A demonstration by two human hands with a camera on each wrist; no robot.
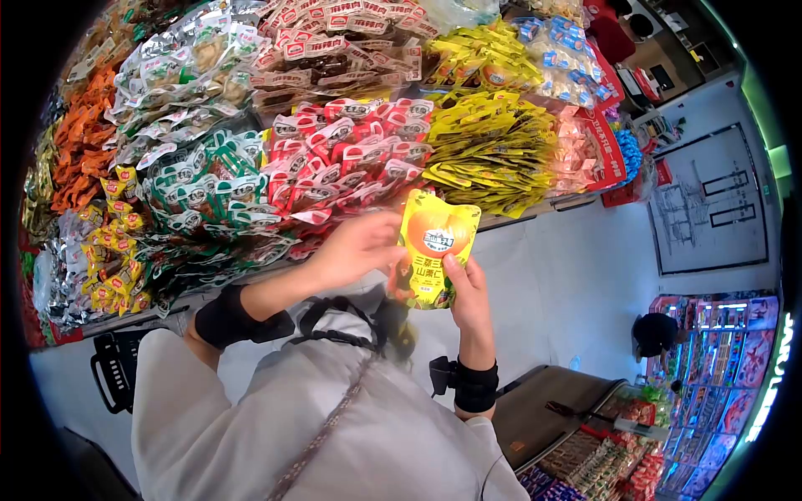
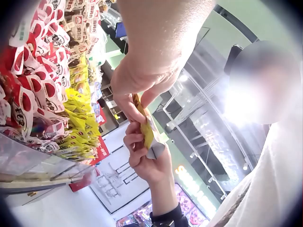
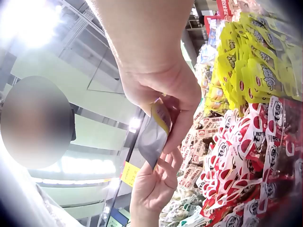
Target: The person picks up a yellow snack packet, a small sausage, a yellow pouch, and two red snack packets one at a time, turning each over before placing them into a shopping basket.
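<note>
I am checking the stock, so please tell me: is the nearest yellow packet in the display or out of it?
Out: the left hand and right hand hold the yellow packet in front of the display.

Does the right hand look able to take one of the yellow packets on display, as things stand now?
Probably not immediately: the right hand grips the yellow pouch. Once free, it could likely reach the yellow packets ahead; nothing seems to cover them.
</note>
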